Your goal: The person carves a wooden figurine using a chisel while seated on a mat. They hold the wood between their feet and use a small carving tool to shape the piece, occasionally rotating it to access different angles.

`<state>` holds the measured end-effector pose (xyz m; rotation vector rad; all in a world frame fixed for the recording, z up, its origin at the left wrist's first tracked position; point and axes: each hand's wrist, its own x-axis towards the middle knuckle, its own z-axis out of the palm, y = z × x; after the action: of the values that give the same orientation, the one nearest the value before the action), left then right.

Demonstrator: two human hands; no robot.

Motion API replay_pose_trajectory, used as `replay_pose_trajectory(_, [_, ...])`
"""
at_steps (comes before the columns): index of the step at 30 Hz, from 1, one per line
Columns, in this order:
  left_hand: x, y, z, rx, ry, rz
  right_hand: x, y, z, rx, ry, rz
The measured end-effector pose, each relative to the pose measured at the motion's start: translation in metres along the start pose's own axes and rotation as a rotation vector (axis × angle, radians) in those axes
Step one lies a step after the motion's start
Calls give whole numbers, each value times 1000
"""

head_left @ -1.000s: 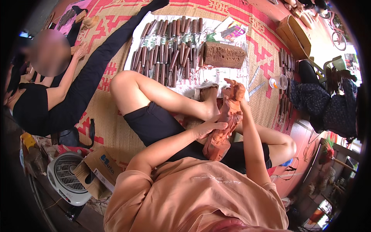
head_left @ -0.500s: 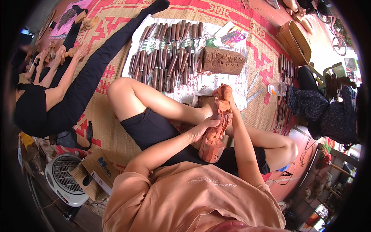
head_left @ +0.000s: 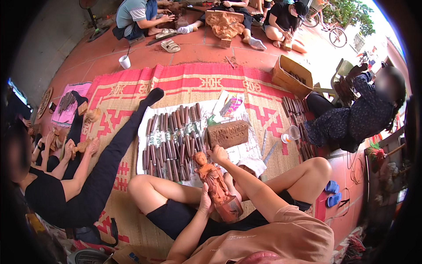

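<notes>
A reddish-brown carved wooden figurine (head_left: 215, 182) stands tilted over my lap, its base toward me and its head pointing away. My left hand (head_left: 205, 200) is wrapped round its lower side. My right hand (head_left: 218, 155) reaches past the figurine's head to the near left corner of a brown block (head_left: 227, 133) with a marked surface. Its fingers are curled closed; what they hold, if anything, cannot be made out. Just left of it, several wood-handled carving tools (head_left: 172, 145) lie in rows on a white printed sheet (head_left: 147, 132).
A bunched white cloth (head_left: 253, 166) lies right of my forearm. A clear plastic cup (head_left: 290, 134) stands beside more tools (head_left: 295, 116) on the mat (head_left: 125, 145). People work at left, right and far; one at left holds a light wooden piece (head_left: 82, 146). A cardboard box (head_left: 285, 75) sits far right.
My right hand has left the figurine and moved to the block's near corner. My left hand still holds the figurine. The view has tilted up, bringing the far workers into sight.
</notes>
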<state>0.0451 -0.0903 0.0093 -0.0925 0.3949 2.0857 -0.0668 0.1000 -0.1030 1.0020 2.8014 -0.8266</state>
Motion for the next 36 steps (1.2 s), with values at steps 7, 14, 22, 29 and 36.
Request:
replay_pose_trajectory(7, [0,5,-4,37,115,8,-15,-19,0,71,-3,68])
replay_pose_trajectory(14, [1,4,6,192,250,83,-12,-26,-30,247,-259,-22])
replay_pose_trajectory(22, [23,-11,0,233,202,-33,-47,30,-158,690,-372,-120])
replay_pose_trajectory(29, [43,-25,-16,230,120,-223,-151,66,-242,1012,88,-101])
replay_pose_trajectory(36, [52,-34,-12,299,87,-348,-197,85,-225,974,141,-78])
